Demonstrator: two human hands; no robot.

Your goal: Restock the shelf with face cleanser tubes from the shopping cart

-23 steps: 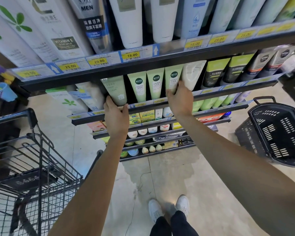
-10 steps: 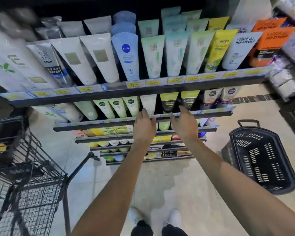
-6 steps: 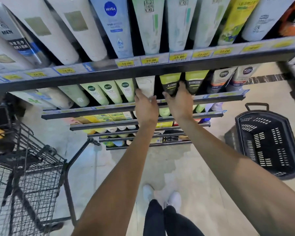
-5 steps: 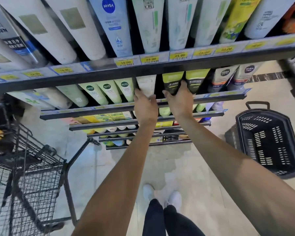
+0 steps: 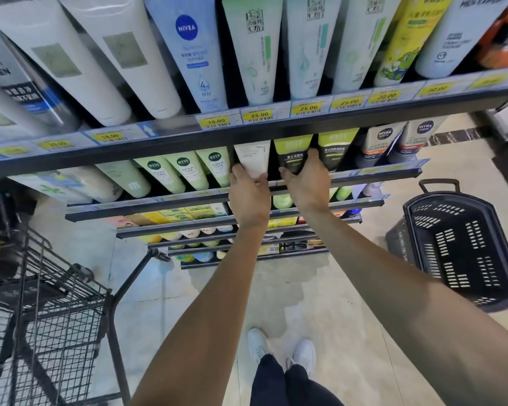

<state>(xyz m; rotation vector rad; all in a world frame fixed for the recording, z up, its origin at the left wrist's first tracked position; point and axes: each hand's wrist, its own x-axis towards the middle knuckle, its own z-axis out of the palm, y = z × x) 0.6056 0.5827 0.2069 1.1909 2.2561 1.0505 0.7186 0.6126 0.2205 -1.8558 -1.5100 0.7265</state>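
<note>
Both my hands reach up to the second shelf (image 5: 379, 172) of a rack full of face cleanser tubes. My left hand (image 5: 248, 194) grips the lower end of a white tube (image 5: 252, 156), with thumb and fingers on either side of it. My right hand (image 5: 304, 181) grips the bottom of a green and black tube (image 5: 291, 150) beside it. Light green tubes (image 5: 188, 168) stand to the left of the white one. The black wire shopping cart (image 5: 41, 317) is at lower left; no tubes show inside it.
The top shelf (image 5: 247, 130) overhead carries large tubes and yellow price tags. Lower shelves (image 5: 188, 224) hold boxes and jars. A black plastic basket (image 5: 464, 250) stands on the floor at right. My white shoes (image 5: 282, 347) are on the tiled floor below.
Since 2.3 s ago both hands have shifted right along the second shelf, from the light green tubes to the white and green-black tubes. In the last half second they barely moved.
</note>
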